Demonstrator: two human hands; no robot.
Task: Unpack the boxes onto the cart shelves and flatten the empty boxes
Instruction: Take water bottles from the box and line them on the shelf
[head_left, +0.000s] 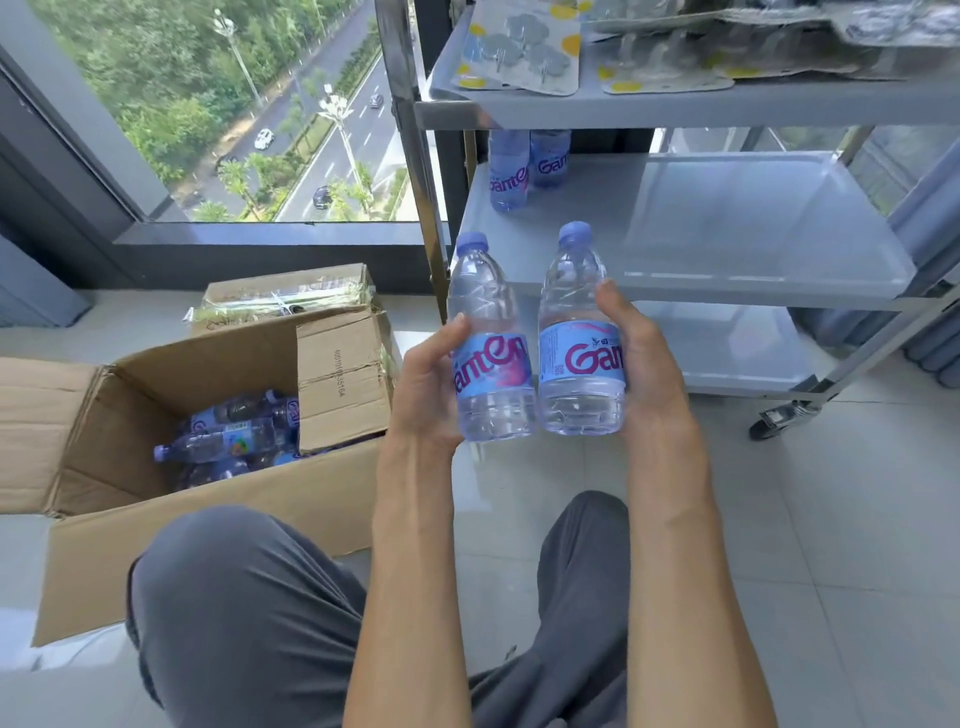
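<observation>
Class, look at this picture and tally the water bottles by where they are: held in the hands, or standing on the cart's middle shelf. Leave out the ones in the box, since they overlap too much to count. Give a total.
Bottles held in the hands: 2 (one in the left hand, one in the right hand)
Bottles standing on the middle shelf: 2 ()
Total: 4

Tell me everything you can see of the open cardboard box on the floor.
The box is plain brown corrugated cardboard, standing on the tiled floor left of the person's knee. Its top is open: one flap lies out to the left, another stands up at the right with a printed number and tape. Inside, water bottles with purple caps lie jumbled on their sides. Neither hand touches it.
</observation>
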